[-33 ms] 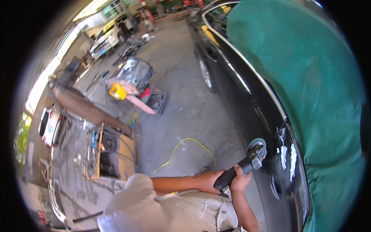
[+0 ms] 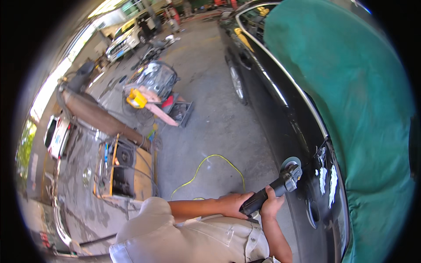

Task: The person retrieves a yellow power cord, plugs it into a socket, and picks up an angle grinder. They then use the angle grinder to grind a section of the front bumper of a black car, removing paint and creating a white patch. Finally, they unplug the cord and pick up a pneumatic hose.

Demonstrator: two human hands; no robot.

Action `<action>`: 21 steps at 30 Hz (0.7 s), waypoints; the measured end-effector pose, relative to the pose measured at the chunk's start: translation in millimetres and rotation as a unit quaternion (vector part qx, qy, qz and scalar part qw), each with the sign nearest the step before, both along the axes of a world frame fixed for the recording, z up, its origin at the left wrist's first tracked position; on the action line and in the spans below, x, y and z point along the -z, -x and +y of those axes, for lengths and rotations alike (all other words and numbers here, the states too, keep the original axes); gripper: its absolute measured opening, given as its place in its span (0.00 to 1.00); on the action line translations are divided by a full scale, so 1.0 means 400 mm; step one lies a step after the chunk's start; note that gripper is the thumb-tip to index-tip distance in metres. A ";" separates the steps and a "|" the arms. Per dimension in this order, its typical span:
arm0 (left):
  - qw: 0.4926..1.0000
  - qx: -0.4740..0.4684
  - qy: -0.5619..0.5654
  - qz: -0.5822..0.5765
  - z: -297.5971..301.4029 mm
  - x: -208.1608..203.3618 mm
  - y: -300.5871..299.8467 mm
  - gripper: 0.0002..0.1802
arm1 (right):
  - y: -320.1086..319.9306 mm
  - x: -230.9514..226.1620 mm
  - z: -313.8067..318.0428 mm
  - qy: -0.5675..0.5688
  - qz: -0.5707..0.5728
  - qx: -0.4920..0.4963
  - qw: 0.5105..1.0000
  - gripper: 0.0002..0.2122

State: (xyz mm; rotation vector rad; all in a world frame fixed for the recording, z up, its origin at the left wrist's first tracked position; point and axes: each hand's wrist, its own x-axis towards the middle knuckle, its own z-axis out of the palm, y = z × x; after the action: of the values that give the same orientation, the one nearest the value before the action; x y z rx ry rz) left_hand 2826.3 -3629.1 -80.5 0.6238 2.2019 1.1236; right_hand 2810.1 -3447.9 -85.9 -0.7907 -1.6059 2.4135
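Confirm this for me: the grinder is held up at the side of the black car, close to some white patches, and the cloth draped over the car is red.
Not quite: the cloth is green, not red, as the head view shows. The grinder is indeed held up at the side of the black car, close to white patches.

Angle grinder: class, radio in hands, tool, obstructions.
Left hand on rear of angle grinder, right hand farther forward. Disc by black car door, contact unclear. Nothing seen between.

Car (image 2: pixel 274 125) right, cloth (image 2: pixel 351 96) on it — box (image 2: pixel 144 175) left, cable (image 2: pixel 214 155) between.
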 end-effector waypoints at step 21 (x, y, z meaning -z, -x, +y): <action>0.929 -0.318 -0.111 -0.152 -0.296 -0.061 -0.659 0.16 | -0.262 0.060 -0.376 0.278 -0.285 -0.343 0.851 0.18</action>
State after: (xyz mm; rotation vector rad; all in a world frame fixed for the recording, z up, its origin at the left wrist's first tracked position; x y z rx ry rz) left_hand 3090.0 -3747.3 -55.9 -0.2101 2.0596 1.6761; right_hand 2914.9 -3598.2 -109.9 -1.3020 -1.5386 3.5191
